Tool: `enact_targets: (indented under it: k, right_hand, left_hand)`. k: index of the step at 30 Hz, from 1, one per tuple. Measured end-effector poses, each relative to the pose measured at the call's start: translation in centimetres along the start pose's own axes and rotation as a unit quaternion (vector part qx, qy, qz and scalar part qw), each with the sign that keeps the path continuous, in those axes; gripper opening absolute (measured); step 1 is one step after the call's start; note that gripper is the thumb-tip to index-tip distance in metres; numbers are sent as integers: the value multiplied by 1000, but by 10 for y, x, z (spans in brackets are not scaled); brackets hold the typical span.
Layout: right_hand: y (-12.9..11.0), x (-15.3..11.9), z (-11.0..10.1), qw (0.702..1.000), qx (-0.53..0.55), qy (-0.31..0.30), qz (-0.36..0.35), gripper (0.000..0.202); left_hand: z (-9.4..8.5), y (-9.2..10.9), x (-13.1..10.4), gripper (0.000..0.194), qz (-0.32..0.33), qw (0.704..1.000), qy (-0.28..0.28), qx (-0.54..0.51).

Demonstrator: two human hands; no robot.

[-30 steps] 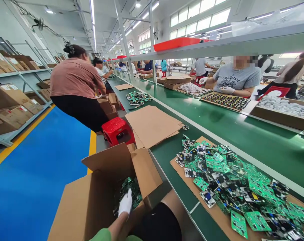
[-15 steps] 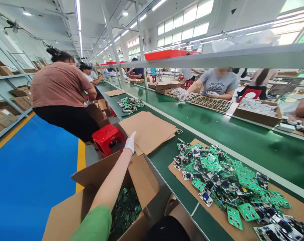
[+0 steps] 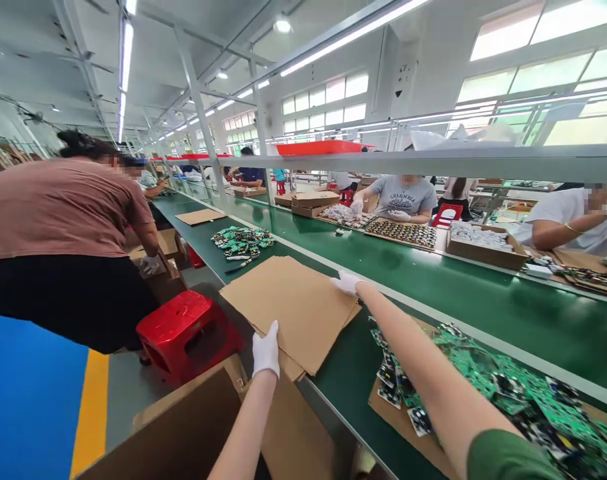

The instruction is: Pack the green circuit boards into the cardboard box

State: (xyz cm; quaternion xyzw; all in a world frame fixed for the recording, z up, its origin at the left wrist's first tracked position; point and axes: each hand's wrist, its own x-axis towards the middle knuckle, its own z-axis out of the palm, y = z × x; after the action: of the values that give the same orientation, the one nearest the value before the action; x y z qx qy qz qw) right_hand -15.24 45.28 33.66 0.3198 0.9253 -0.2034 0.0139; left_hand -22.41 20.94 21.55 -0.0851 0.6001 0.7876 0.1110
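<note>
1. Green belt [image 3: 483,293] running long down a big bright room, under ceiling lights and high windows.
2. Lying on the near belt: a stack of brown cardboard sheets [image 3: 288,310], at least two.
3. Gripping that stack at its near edge: the left hand [image 3: 266,348], in a white glove, fingers curled over the edge.
4. Resting on the far right corner of the stack: the right hand [image 3: 347,283], also gloved; cannot tell whether pinching or only touching.
5. Spreading just right of the stack: a pile of green circuit boards [image 3: 513,393] on another brown sheet, too many for counting.
6. Sitting farther up the belt: a second smaller pile of boards [image 3: 241,240].
7. Standing on the floor: one red stool [image 3: 183,333], beside a bending person in a brown shirt [image 3: 63,207].
8. Reading "COLUMBIA" on one grey shirt [image 3: 406,197] across the belt.
9. Lying on the top shelf: one red tray [image 3: 318,147].
</note>
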Motion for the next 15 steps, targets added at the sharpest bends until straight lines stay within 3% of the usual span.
enact_targets:
  k: [4, 10, 15]
  right_hand:
    - [-9, 26, 28, 998, -3, -26, 57, 42]
    - [-15, 32, 45, 997, 32, -21, 71, 41]
    - [-14, 23, 61, 990, 124, 9, 63, 41]
  left_hand:
    - [-9, 2, -1, 30, -1, 999, -33, -15]
    - [-20, 17, -7, 26, -35, 997, -63, -5]
    - [-25, 52, -14, 17, 40, 996, -54, 56]
